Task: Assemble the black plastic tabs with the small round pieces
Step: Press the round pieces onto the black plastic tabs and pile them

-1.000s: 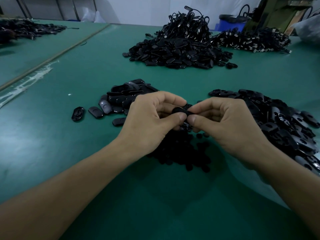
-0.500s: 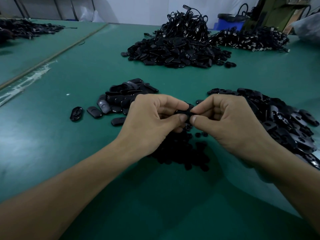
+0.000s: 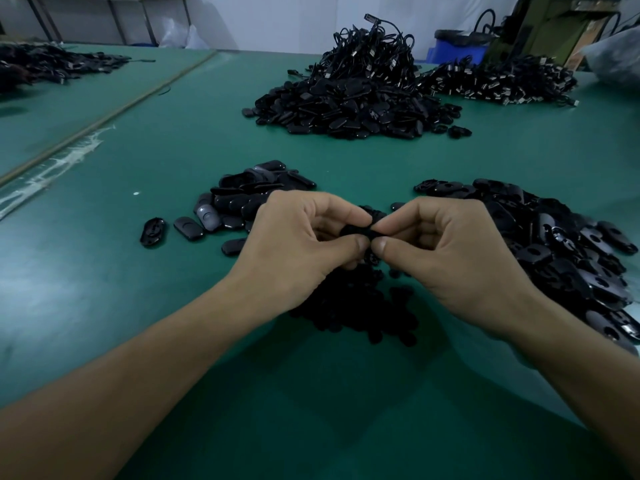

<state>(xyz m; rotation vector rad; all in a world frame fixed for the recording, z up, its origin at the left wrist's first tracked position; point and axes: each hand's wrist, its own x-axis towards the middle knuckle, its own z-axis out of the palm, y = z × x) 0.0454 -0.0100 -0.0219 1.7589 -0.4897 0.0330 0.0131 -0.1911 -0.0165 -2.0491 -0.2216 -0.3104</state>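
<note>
Green-topped table [image 3: 173, 140], pale wall [image 3: 277, 19] behind, blue bin [image 3: 457, 50] far right

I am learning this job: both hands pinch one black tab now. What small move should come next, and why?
Probably a firm squeeze with both thumbs, to seat the round piece. The left hand and right hand pinch the black tab between them, above the heap of small round pieces; the joint itself is hidden.
</note>
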